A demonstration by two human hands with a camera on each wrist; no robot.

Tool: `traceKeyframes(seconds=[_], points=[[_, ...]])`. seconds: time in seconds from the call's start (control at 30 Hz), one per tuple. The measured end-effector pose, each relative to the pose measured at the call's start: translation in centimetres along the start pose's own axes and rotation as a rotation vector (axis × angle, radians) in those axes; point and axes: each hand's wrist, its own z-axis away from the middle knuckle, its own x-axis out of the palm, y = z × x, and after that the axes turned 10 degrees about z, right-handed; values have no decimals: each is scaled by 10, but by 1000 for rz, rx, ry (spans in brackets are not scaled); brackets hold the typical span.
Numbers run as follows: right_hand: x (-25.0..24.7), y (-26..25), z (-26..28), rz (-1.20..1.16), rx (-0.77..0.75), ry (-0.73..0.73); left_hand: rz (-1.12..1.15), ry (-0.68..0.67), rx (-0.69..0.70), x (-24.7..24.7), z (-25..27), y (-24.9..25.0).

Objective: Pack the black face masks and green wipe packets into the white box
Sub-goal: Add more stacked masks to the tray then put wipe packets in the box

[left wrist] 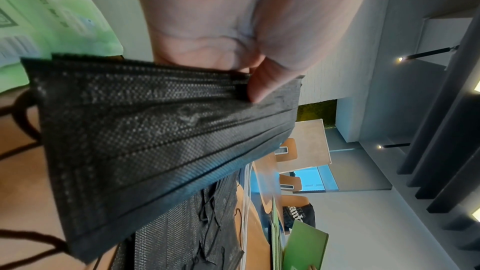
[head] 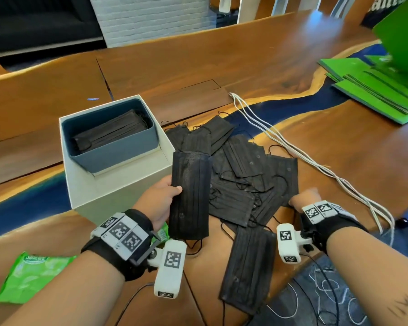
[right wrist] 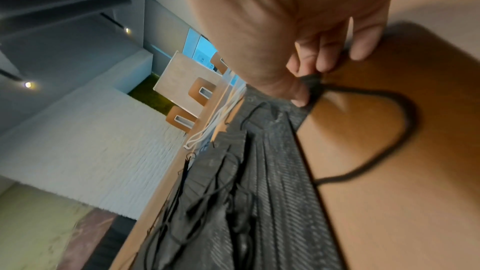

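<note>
My left hand (head: pixel 161 200) grips a black face mask (head: pixel 190 196) by its long edge, thumb on top (left wrist: pixel 262 83), just right of the white box (head: pixel 118 191). The box holds a blue inner tray (head: pixel 118 156) with black masks (head: pixel 108 132) stacked inside. A loose pile of black masks (head: pixel 243 175) covers the table to the right. At the pile's near right corner my right hand (head: pixel 304 200) pinches the corner of a mask (right wrist: pixel 309 87) lying on the wood. One more mask (head: pixel 247 267) lies nearer me. A green wipe packet (head: pixel 31 276) rests by my left forearm.
White cords (head: pixel 292 147) run across the wooden table (head: pixel 222 62) right of the pile. Green cardboard sheets (head: pixel 375 90) are stacked at the far right. A second green packet (head: pixel 163 234) peeks out under my left wrist.
</note>
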Motion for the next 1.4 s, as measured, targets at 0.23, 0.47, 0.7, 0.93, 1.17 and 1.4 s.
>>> traceKeyframes(seconds=[0.23,0.47,0.7,0.93,1.17,1.4], points=[[4,1,-1,-281,-17,5,0,27,-12,-3,6,-2],[-22,-2,27,-1116,7,-199,65,18,-35,-1,5,-8],[-55,-15,98,-1304,-575,-389,80,-54,-95,18,4,-11],[-53,-29,139,-1158,-798,-657,159,-105,-108,29,10,-7],[-20,-56,164,-946,-840,-922,319,-139,-104,26,16,-7],[9,-53,159,-711,-682,-907,373,-73,-116,12,18,-8]])
